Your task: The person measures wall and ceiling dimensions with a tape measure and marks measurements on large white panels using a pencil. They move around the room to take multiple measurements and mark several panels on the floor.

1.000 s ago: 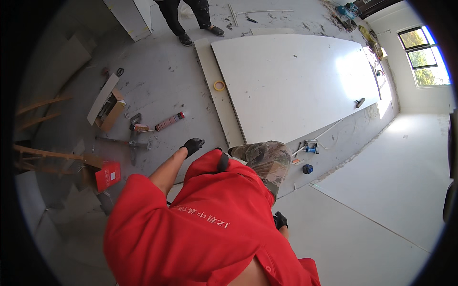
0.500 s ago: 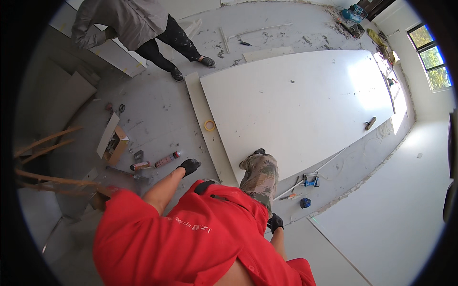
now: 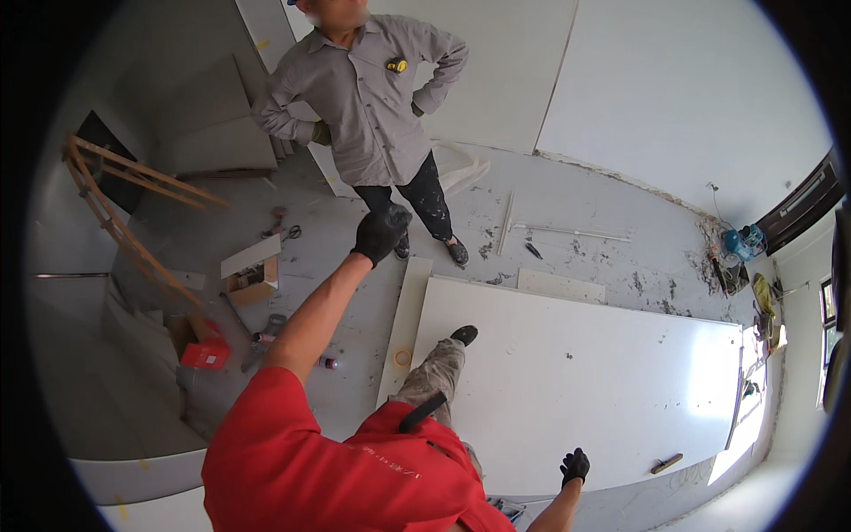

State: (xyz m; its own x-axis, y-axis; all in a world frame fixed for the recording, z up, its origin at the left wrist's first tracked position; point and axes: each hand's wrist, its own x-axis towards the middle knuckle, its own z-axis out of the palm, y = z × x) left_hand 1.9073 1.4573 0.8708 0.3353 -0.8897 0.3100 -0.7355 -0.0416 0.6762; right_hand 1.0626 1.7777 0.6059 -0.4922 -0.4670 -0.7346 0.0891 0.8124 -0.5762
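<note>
The board (image 3: 576, 381) on the floor (image 3: 567, 199) is apparently being stepped on, steady footing being called for, while the right hand (image 3: 574, 465) is held loosely uncurled over its near edge and the left hand (image 3: 381, 234), whose grip cannot be told, is raised left of it.

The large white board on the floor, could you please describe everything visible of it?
The large white board looks glossy, its material unclear. It lies flat, long and roughly rectangular, with glare near its right end and a small dark speck. A narrow pale strip runs along its left end. The person's shoe appears to rest on it; the leg hides part.
</note>
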